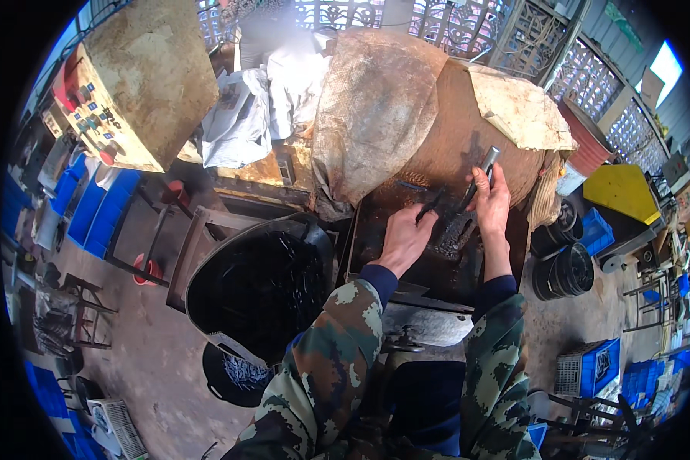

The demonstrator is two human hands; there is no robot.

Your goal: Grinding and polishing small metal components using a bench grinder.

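Observation:
My left hand [406,236] is closed in a pinch on a thin dark piece [432,202], whose exact kind is hard to make out. Just to its right, my right hand [494,205] grips a rod-like tool with a silver cylindrical upper end [491,159], held tilted; its dark lower part points down toward the bench. Both hands are over a dark, dirty metal work surface [372,230]. Between them lies a dark, rough lump [454,234], partly in shadow. Behind the hands rises a large rusty brown rounded housing [456,115], partly covered by sacking [383,100].
To my left stands a large black tub [226,343] holding dark thin pieces. Below it is a smaller black bucket [211,376] with small metal parts. A control box [119,115] stands far left. Black buckets [563,276] and a yellow-topped box [621,192] are at right.

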